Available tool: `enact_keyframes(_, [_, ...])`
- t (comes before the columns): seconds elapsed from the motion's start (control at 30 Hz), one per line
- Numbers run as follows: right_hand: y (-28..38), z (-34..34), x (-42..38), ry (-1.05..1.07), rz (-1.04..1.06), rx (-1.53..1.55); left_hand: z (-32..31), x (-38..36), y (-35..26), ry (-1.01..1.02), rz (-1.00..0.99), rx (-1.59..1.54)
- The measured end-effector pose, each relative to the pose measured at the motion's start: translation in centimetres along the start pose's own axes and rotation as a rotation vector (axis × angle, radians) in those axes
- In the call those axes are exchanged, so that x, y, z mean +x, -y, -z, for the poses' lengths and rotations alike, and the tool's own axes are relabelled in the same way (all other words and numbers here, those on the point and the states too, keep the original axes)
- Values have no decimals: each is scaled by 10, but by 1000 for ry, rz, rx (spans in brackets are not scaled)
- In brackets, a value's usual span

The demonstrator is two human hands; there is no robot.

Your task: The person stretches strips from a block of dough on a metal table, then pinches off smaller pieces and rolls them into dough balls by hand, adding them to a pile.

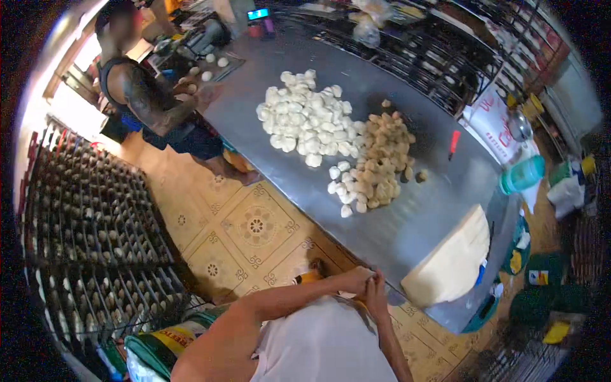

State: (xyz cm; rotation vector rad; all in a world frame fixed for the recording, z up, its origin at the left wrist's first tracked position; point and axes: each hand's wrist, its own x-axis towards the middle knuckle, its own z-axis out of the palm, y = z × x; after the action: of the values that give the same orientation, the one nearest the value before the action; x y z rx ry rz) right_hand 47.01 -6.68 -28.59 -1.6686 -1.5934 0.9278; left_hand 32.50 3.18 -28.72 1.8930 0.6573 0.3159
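We have our left hand (356,281) and right hand (377,294) together at the near edge of the metal table (407,232), fingers touching; whether they grip anything, we cannot tell. Just beside them, to the right, lies our thick pale dough slab (449,261). Farther along the table, white dough balls (309,118) touch tan ones (385,143), and a co-worker (143,95) stands at the far left end
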Motion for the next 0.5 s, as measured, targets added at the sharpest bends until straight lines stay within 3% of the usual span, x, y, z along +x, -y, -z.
enact_keyframes(0.13, [-1,45,1,-154,-273,159,34,42,-23,127,217,8])
enact_keyframes(0.2, [28,103,16,-167,-481,294,46,70,-27,139,406,-44])
enact_keyframes(0.23, [19,121,16,-162,-473,301,49,83,-33,143,503,-70])
enact_keyframes(0.27, [2,143,18,-165,-432,316,49,98,-43,132,508,-55])
enact_keyframes(0.37, [-46,189,33,-184,-358,366,43,145,-87,354,581,127])
enact_keyframes(0.5, [-80,238,33,-329,-441,317,-40,186,-46,393,434,-11])
